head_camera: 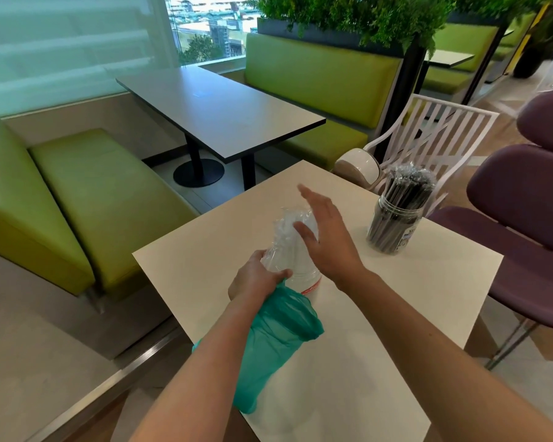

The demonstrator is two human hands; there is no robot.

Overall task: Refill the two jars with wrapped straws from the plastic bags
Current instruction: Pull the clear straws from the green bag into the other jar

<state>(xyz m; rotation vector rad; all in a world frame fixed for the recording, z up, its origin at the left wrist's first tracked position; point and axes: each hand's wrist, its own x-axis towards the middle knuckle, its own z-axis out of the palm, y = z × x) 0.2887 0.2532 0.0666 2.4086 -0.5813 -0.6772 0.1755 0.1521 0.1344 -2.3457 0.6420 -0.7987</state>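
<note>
On the cream table stands a clear jar with a red-marked label, filled with clear-wrapped straws that stick out of its top. My left hand grips the jar's side together with the crumpled teal plastic bag, which hangs down under my forearm. My right hand is flat with fingers spread, resting against the tops of the clear straws. A second clear jar at the table's far right holds a full bundle of black wrapped straws.
A white slatted chair stands behind the table and purple chairs are at the right. Green benches and a grey table lie to the left and beyond.
</note>
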